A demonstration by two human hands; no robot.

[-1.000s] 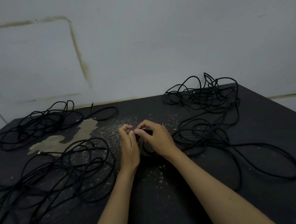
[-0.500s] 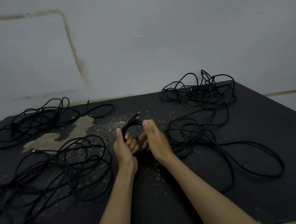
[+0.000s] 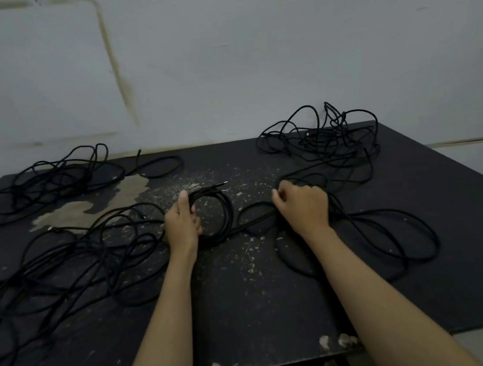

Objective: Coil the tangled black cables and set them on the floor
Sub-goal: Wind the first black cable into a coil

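Your left hand (image 3: 182, 224) grips a round coil (image 3: 218, 212) of smooth black cable on the scuffed dark table (image 3: 263, 314); your right hand (image 3: 302, 203) pinches its loose strand (image 3: 257, 220), tangles (image 3: 322, 141) beyond

A black table (image 3: 248, 316), speckled with pale flecks and worn to a tan patch (image 3: 88, 208) at the far left, is seen. Tangled cables are spread on it: far left (image 3: 46, 185), near left (image 3: 64, 270), far right (image 3: 325, 138) and right (image 3: 389, 239).
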